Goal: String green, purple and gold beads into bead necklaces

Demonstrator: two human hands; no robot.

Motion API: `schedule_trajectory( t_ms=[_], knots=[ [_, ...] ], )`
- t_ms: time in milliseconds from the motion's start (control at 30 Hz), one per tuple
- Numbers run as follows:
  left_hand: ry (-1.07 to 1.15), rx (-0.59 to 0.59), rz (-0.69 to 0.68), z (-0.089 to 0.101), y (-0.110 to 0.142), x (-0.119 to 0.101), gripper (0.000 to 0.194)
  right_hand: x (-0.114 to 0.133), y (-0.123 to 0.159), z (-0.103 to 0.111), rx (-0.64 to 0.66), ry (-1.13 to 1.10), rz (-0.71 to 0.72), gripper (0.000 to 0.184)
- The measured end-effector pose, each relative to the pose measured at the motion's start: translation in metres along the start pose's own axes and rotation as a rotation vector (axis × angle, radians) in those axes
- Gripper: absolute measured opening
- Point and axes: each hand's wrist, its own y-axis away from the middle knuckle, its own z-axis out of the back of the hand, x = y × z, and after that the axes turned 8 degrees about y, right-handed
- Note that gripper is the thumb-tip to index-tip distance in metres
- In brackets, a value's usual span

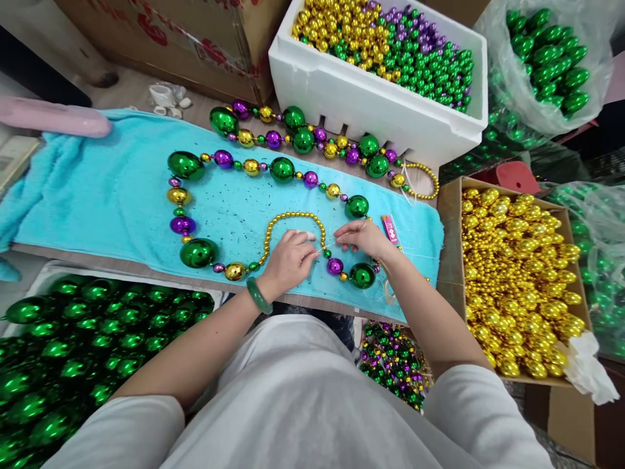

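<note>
A bead necklace [282,170] of green, purple and gold balls lies in a loop on the blue towel [131,202]. Its string of small gold beads [295,214] curves up beside my left hand [291,259]. The fingers of that hand are pinched on a thin pale thread [326,249] close to the end of the gold beads. My right hand [360,237], just to the right, has its fingertips closed on the same thread, above a purple bead [334,266] and a big green bead [362,275]. The thread is fine and partly hidden by the fingers.
Behind the towel lies a second bead necklace [303,139], against a white foam box [371,98] of small beads. A pink packet [389,229] is right of my right hand. A carton [452,234] of gold beads stands right; large green beads [102,340] fill a tray at left.
</note>
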Motion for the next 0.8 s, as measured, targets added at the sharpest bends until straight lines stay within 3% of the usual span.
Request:
schedule_trajectory(
  t_ms=[133,233,467,667,733,800],
  knots=[
    [-0.044,0.052,0.023,0.007,0.007,0.005,0.022,-0.004,0.007,0.006,-0.126,0.456,0.105,0.016],
    [-0.076,0.092,0.063,0.011,0.011,0.009,0.021,-0.005,0.013,0.008,-0.147,0.792,0.179,0.016],
    [-0.084,0.142,0.121,0.018,0.018,0.015,0.023,-0.004,0.018,0.017,-0.19,1.053,0.097,0.017],
    [0.003,0.153,0.195,0.023,0.022,0.017,0.024,-0.01,0.021,0.024,-0.264,0.996,0.025,0.014],
    [0.155,0.093,0.241,0.025,0.019,0.014,0.022,-0.01,0.021,0.024,-0.289,0.8,0.064,0.01],
    [0.415,-0.002,0.311,0.023,0.013,0.009,0.02,-0.007,0.021,0.019,-0.27,0.403,0.106,0.005]
  ],
)
